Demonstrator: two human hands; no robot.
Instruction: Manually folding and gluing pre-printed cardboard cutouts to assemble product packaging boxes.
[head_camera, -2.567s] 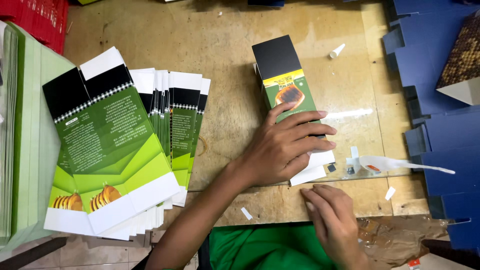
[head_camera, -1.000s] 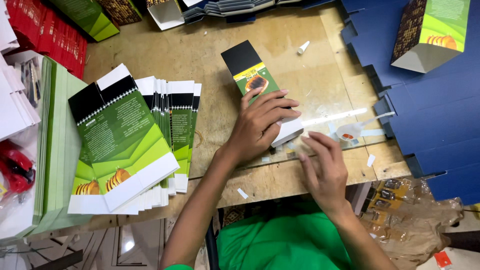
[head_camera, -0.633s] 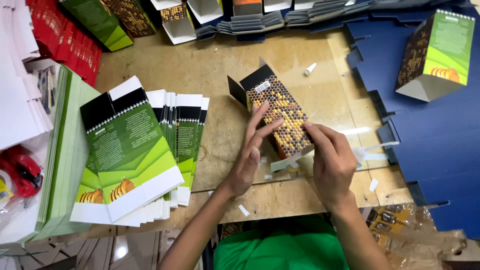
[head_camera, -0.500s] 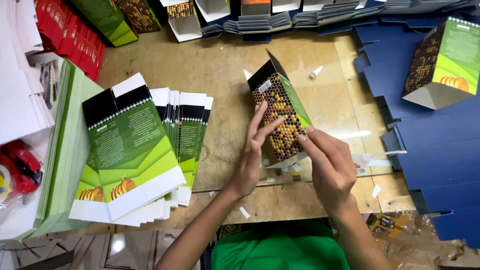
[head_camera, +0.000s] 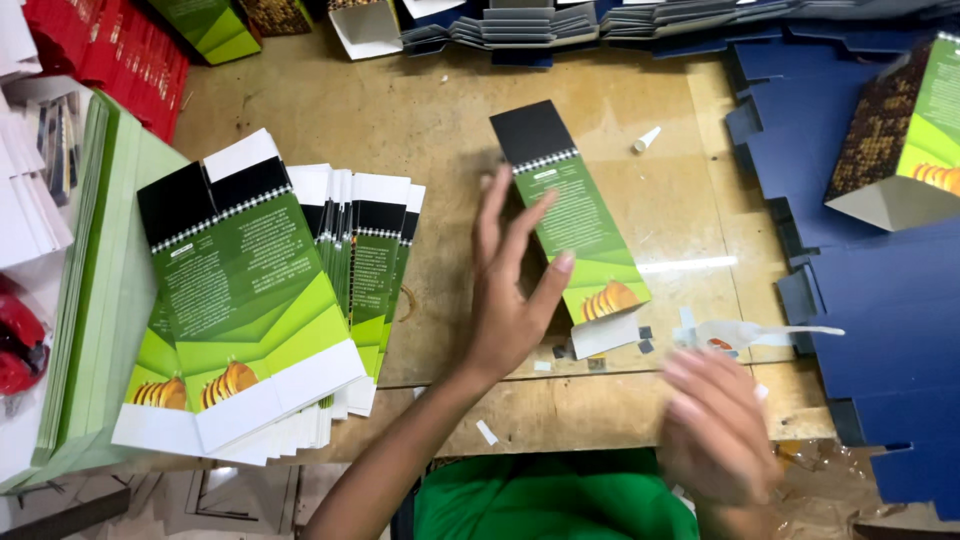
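While the right hand (head_camera: 715, 430) hangs blurred over the near edge of the wooden table (head_camera: 330, 110), its fingers loosely curled and holding nothing that can be made out, the left hand (head_camera: 515, 290) is spread wide a little farther in, fingers straight and fanned. That hand sits just left of a green carton (head_camera: 575, 215) lying flat on the table, and its thumb tip touches the carton's long left edge (whether the other fingertips press on it or only hover, I cannot tell). The carton lies at a slant, its white flap toward the person, a picture of orange fruit just above that flap, and its black end pointing away. Just right of the carton's near end lie a few torn strips of white tape (head_camera: 745, 335). Well left of the carton, a fanned stack of flat green sheets (head_camera: 250, 300) of the same print rests on the table. Beyond the carton's black end, a small white scrap (head_camera: 647, 139) lies on the bare wood. To the carton's right, dark blue cardboard dividers (head_camera: 860, 280) cover the table's edge, and a folded green box (head_camera: 905, 140) stands on them, well apart from the carton.
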